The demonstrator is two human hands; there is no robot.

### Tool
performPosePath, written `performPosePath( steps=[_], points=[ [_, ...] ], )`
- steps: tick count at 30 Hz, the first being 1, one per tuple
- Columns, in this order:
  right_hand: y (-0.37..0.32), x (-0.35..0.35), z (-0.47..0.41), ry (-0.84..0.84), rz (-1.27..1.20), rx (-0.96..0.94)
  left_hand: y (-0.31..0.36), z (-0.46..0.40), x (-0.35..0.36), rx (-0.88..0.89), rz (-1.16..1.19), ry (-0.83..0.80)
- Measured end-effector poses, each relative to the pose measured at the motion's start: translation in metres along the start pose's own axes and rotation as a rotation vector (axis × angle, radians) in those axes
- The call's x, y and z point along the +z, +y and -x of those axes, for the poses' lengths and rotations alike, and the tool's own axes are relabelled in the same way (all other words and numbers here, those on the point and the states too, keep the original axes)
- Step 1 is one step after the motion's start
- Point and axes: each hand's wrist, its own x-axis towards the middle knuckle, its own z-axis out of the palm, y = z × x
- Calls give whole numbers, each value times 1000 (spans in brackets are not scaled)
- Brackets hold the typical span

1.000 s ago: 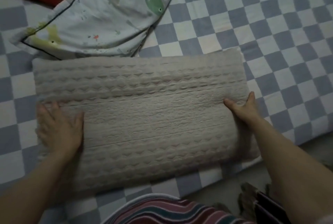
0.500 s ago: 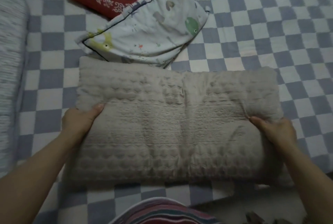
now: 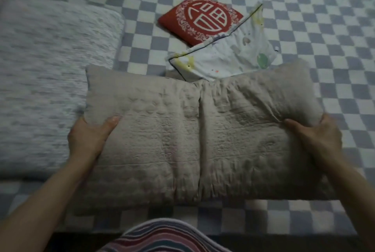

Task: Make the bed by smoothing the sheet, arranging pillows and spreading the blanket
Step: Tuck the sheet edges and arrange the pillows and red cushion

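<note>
Beige quilted pillow (image 3: 198,140): lifted at the near edge of the bed, long axis running left to right across the view, creased down the middle so both halves sag a little.
Left hand (image 3: 89,138): clamped on the pillow's left end, thumb on top, fingers hidden underneath.
Right hand (image 3: 316,140): clamped on the right end, thumb pressed into the top, fabric bunched under it.
Key relation: one hand at each short end, equally near, pillow straight ahead between them; any shift toward the head of the bed likely means swinging the long axis as one piece.
Step in hand: probably carrying or plumping this pillow before setting it in place.
Printed pillowcase (image 3: 227,57): white with coloured spots, just behind the pillow, near edge hidden by it.
Red cushion (image 3: 200,18): farther back, one corner under the printed pillowcase.
Checked sheet (image 3: 334,28): blue and white, under everything.
Grey blanket (image 3: 50,69): heaped at the left, not yet spread.
Striped clothing (image 3: 162,237): at the bottom edge, the person's own.
</note>
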Motion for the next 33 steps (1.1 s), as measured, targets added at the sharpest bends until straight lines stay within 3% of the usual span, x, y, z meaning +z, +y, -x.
performPosePath(
  steps=[6,13,21,26,30,33],
  points=[
    [-119,58,25,-148,-35,-211,-40,-19,-108,-119,48,237],
    [-273,102,51,-251,-24,-538,-94,-37,-186,-263,217,429],
    [-508,144,72,-194,62,-987,-124,-72,-217,-412,481,722],
    [-646,207,78,-198,40,-1056,-143,-124,-212,-538,614,852],
    [-651,272,95,-215,462,-1084,-167,-160,-211,-624,553,680],
    [-605,328,102,-428,510,-1058,-179,-168,-204,-590,478,665]
  ],
)
